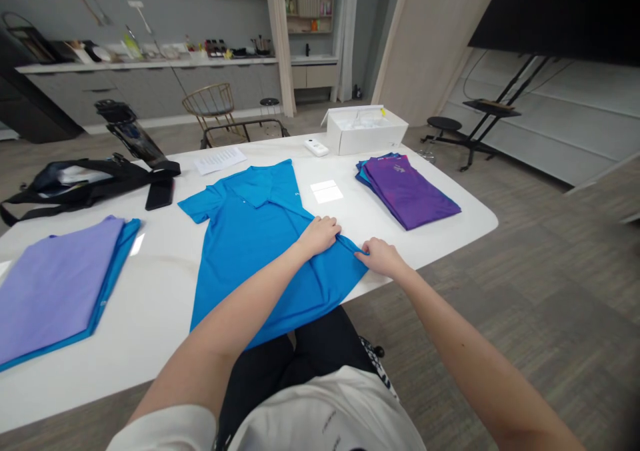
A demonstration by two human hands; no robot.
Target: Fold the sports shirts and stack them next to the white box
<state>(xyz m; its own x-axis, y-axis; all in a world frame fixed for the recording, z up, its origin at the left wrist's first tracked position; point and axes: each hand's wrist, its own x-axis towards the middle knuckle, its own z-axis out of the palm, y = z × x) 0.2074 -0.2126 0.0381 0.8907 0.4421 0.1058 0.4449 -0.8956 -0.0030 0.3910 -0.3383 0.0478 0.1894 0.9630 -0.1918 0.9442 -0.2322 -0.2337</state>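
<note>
A blue short-sleeved T-shirt (250, 258) lies spread on the white table (165, 258), its neck away from me and its hem over the near edge. Its right side is bunched into a fold. My left hand (321, 234) is closed on that fold near the middle of the side. Lower down toward the hem, my right hand (381, 256) pinches the same edge between thumb and fingers. The left sleeve lies out flat; the right sleeve is not plainly visible.
Folded purple shirts (407, 194) lie at right, and lilac and blue ones (60, 284) at left. Behind stand a white box (367, 134), a small white device (316, 147) and paper (220, 160). A phone (160, 194), black bag (80, 184) and bottle (131, 134) are at back left.
</note>
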